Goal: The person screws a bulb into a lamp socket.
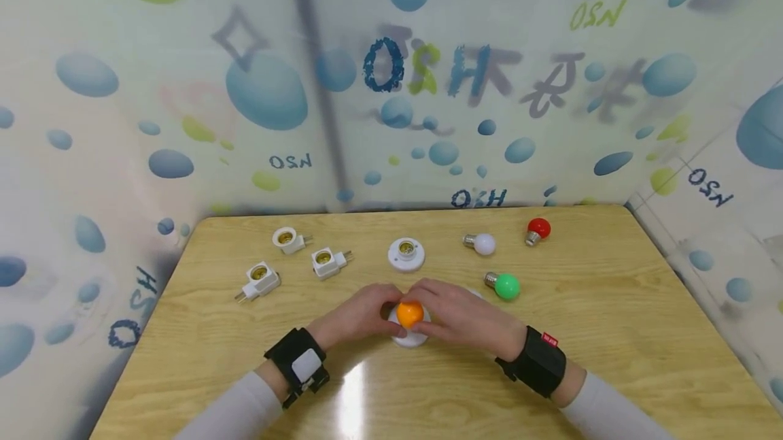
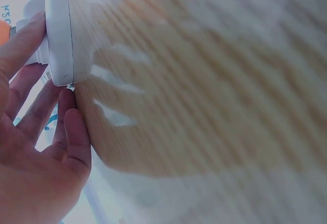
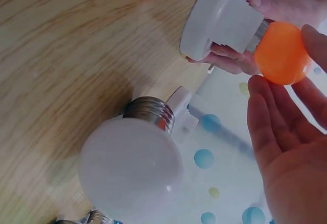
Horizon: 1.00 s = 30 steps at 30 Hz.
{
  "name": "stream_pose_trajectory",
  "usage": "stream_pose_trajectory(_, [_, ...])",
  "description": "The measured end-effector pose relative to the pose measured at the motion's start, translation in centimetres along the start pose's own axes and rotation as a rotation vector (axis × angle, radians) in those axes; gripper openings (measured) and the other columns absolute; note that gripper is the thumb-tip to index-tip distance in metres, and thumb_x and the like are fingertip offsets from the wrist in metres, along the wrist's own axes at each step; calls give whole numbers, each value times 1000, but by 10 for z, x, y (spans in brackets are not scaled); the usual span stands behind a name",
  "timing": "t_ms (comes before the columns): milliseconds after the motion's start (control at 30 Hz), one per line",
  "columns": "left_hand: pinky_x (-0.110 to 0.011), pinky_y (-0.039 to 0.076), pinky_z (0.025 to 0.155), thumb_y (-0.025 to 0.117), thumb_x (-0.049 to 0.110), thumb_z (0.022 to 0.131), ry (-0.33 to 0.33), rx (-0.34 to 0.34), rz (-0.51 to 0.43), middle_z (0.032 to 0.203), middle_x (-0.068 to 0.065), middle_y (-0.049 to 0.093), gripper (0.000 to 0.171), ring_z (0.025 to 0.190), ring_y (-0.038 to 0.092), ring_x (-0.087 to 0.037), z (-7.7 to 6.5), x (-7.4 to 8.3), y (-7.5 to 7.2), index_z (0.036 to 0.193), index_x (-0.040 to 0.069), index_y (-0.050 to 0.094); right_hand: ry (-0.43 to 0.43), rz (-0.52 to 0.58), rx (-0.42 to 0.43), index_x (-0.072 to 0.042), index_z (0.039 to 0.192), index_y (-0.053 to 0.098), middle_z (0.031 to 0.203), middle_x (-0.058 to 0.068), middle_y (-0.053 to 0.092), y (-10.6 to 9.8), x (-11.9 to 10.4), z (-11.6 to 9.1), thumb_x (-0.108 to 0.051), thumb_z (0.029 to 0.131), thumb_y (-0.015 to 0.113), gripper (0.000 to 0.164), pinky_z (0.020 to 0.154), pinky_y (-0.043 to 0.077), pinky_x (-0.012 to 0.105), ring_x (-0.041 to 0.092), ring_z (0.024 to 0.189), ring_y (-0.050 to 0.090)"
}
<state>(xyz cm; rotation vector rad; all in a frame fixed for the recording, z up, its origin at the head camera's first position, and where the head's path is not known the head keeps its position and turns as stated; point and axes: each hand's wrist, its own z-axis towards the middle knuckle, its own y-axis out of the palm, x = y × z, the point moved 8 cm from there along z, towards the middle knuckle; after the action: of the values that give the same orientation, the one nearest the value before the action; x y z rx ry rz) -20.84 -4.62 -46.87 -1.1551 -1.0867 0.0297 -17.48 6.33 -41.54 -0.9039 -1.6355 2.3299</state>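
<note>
An orange light bulb [image 1: 410, 314] stands upright at the round white lamp socket [image 1: 411, 341] on the table. In the right wrist view the fingertips of my right hand [image 1: 459, 316] pinch the bulb's orange globe [image 3: 282, 53]. Its metal screw end enters the socket's mouth, with some thread still showing. My left hand [image 1: 366, 317] grips the socket's side with thumb and fingers; in the left wrist view the socket's base [image 2: 59, 35] sits flat on the wood. Close by my right hand lies a white bulb [image 3: 130, 168], mostly hidden in the head view.
Behind my hands stands another round socket [image 1: 406, 254]. To the left lie three plug-in sockets, one square [image 1: 262, 279], one square [image 1: 329, 263], one round [image 1: 289, 240]. A green bulb [image 1: 506, 286], a white bulb [image 1: 484, 244] and a red bulb [image 1: 539, 228] lie right.
</note>
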Motion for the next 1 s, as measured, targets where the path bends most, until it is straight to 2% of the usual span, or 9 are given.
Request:
stream_pose_trajectory(233, [-26, 45, 82, 78, 32, 78, -7, -9, -3, 97, 13, 61, 36, 87, 53, -9, 1, -2, 2, 109, 17, 66, 18, -66, 42, -15, 115, 59, 107, -8, 54, 1, 2, 1, -48, 87, 63, 44, 80, 47, 18, 4, 90, 48])
stream_pose_trajectory(367, [-26, 45, 83, 77, 33, 79, 5, -3, -4, 99, 13, 62, 39, 89, 54, -10, 0, 0, 1, 113, 17, 66, 44, -57, 33, -16, 123, 57, 116, -7, 54, 2, 4, 0, -55, 88, 58, 52, 85, 48, 23, 5, 98, 51])
stream_pose_trajectory(433, [-27, 45, 84, 77, 34, 79, 2, -3, -12, 101, 13, 62, 41, 90, 54, -10, 0, -1, 1, 115, 17, 65, 54, -23, 7, -17, 130, 56, 126, -6, 53, 3, 4, -1, -51, 90, 59, 53, 91, 47, 28, 8, 108, 51])
stream_pose_trajectory(533, [-27, 45, 86, 78, 35, 78, -20, -13, -23, 102, 13, 62, 44, 91, 54, -10, -2, -3, 2, 117, 18, 65, 50, 47, -53, -17, 136, 54, 140, -6, 49, 6, 3, -2, -35, 91, 63, 49, 98, 44, 34, 12, 122, 49])
stream_pose_trajectory(600, [-28, 45, 86, 78, 35, 78, -35, -18, -21, 103, 13, 62, 43, 91, 54, -9, -2, -4, 2, 116, 18, 65, 40, 84, -86, -17, 137, 54, 142, -6, 48, 8, 2, -3, -25, 91, 63, 47, 99, 43, 34, 12, 124, 48])
stream_pose_trajectory(733, [-28, 45, 87, 77, 35, 78, -35, -9, -14, 103, 13, 62, 41, 91, 54, -9, -1, -3, 1, 114, 18, 65, 21, 92, -77, -17, 134, 57, 136, -7, 53, 7, 2, -2, -20, 92, 63, 42, 97, 45, 30, 8, 119, 51])
stream_pose_trajectory(1000, [-26, 46, 81, 79, 33, 77, 3, 1, -11, 97, 12, 62, 37, 86, 54, -10, 0, 0, 0, 108, 17, 66, 11, 67, 11, -16, 124, 60, 121, -8, 55, 3, 4, 0, -34, 91, 65, 38, 89, 47, 22, 4, 103, 51])
